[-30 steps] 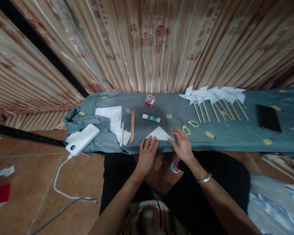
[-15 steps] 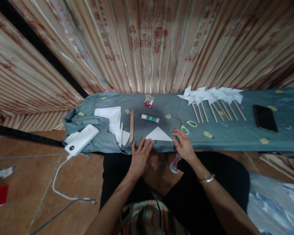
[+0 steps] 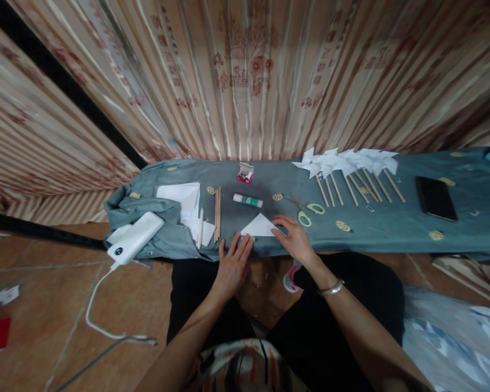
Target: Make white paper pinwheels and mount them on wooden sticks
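The right hand (image 3: 296,239) has just moved in to the right corner of the white paper triangle (image 3: 260,226), thumb and fingers apart. The left hand (image 3: 230,270) is open at the left corner. Now the paper seems steadier, flat on the grey-green, cloth-covered desk (image 3: 384,234).

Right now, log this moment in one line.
white paper triangle: on cloth | left hand: at left corner | right hand: at right corner | glue stick: lying beyond triangle
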Available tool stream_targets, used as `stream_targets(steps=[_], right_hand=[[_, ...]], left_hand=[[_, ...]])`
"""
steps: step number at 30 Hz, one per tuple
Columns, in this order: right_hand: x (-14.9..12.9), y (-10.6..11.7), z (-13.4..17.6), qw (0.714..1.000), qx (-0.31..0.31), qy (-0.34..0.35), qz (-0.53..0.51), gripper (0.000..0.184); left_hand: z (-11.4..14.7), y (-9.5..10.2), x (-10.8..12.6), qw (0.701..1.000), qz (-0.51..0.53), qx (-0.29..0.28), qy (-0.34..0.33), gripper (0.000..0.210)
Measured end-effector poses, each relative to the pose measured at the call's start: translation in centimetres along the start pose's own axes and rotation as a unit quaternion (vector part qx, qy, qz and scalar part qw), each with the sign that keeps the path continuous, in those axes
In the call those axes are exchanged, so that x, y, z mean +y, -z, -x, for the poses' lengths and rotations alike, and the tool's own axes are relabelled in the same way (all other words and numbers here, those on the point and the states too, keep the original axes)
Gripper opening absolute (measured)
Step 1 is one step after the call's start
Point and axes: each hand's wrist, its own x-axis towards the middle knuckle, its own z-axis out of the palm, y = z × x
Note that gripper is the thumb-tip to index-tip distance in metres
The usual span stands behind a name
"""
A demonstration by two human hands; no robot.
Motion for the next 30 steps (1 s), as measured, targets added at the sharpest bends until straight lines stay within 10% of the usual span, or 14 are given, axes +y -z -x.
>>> stream_targets(steps=[13,23,30], right_hand=[[-2.3,1.0,0.8,0.997,0.023,-0.026,-0.070,0.011],[-2.5,1.9,0.9,0.990,-0.085,-0.021,-0.107,0.022],[-0.8,2.6,1.1,0.979,-0.034,-0.084,-0.185,0.028]], left_hand=[[-3.7,1.6,1.2,0.985,0.107,0.131,0.038,0.066],[-6.7,2.3,0.9,0.985,0.109,0.128,-0.018,0.039],[-5.8,3.3,0.1,0.985,0.091,0.138,-0.038,0.029]])
